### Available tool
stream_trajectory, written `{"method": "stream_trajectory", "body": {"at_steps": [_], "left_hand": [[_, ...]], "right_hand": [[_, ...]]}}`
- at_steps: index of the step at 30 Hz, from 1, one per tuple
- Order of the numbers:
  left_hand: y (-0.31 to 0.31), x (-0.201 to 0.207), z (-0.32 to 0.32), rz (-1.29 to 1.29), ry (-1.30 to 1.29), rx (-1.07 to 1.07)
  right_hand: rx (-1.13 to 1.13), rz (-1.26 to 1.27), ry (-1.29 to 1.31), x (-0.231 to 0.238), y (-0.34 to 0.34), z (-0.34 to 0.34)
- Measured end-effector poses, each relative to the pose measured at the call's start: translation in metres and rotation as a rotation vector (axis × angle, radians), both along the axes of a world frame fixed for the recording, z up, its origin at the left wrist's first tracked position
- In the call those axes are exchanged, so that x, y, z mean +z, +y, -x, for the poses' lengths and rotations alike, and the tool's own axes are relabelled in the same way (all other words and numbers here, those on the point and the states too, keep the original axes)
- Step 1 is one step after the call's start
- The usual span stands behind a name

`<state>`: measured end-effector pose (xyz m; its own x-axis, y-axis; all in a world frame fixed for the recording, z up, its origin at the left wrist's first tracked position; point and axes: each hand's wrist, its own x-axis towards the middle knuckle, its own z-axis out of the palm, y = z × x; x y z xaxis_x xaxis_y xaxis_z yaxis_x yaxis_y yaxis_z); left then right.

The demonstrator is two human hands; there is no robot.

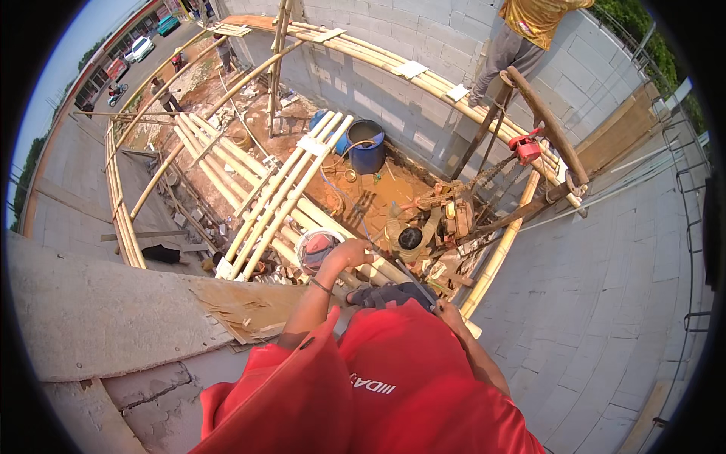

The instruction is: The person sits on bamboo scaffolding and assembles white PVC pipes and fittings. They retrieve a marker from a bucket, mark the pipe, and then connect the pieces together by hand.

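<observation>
Bamboo poles (pixel 296 200) btwn L hand (pixel 350 254) & blue drum (pixel 367 160)

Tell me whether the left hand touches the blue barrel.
Apart; the head view shows muddy ground between the left hand and the blue barrel.

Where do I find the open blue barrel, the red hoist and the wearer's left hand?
Open blue barrel (pixel 367 160), head view: outer wall.
Red hoist (pixel 525 147), head view: casing.
Left hand (pixel 349 254), head view: back.
</observation>
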<state>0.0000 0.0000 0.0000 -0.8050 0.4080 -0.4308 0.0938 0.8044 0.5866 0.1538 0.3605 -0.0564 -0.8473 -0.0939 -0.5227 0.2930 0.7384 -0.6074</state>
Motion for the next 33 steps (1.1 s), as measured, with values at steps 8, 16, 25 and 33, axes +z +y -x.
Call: {"method": "stream_trajectory", "body": {"at_steps": [8,16,25,33], "left_hand": [[-0.056,-0.154,-0.072,0.087,0.008,-0.248],[-0.071,-0.163,-0.127,-0.042,-0.496,0.343],[-0.073,-0.177,-0.117,-0.044,-0.331,0.262],[-0.043,-0.152,-0.094,0.012,-0.108,-0.053]], "right_hand": [[-0.015,0.063,-0.026,-0.005,-0.030,0.001],[0.004,0.044,-0.011,-0.019,-0.017,0.004],[0.080,0.030,0.000,-0.005,-0.028,0.015],[0.147,-0.003,-0.013,0.011,-0.024,0.041]]}}
